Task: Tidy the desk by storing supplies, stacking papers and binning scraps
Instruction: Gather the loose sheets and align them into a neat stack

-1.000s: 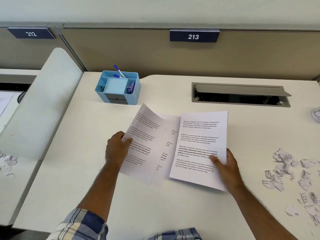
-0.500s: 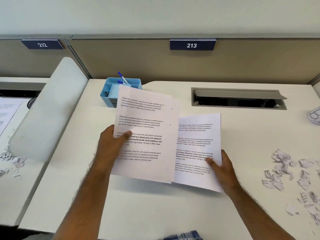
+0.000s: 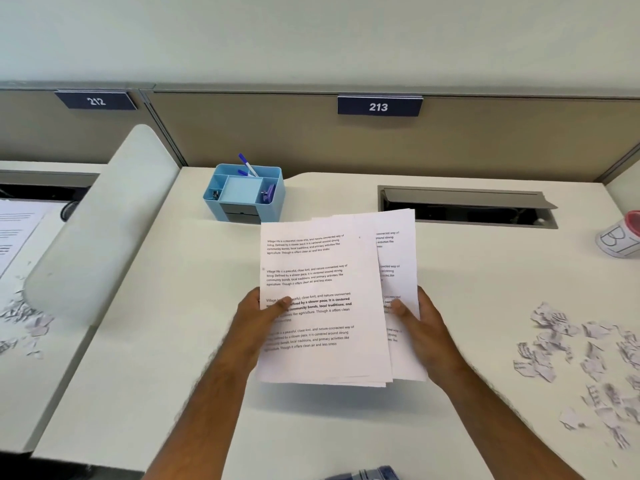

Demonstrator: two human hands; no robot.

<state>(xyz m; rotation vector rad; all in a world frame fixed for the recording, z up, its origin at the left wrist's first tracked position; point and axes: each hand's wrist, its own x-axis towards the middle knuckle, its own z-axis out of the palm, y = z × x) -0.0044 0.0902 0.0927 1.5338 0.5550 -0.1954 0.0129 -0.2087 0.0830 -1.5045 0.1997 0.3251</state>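
Note:
Several printed sheets of paper [image 3: 325,271] are held together above the middle of the white desk [image 3: 173,358], overlapping and slightly fanned to the right. My left hand [image 3: 258,318] grips their left edge with its thumb on top. My right hand [image 3: 420,327] grips the right edge, thumb on the sheets. Torn paper scraps [image 3: 581,355] lie scattered on the desk at the right. A light blue desk organiser [image 3: 244,192] with pens and clips stands at the back left.
An open cable tray [image 3: 467,206] is sunk into the desk at the back right. A white cup with a red rim [image 3: 621,239] sits at the far right edge. A pale divider [image 3: 100,220] separates the neighbouring desk, where more scraps [image 3: 24,317] lie.
My left hand lifted its sheets off the desk and swung them right onto the right hand's sheet. Both hands now hold one overlapping bundle raised above the desk.

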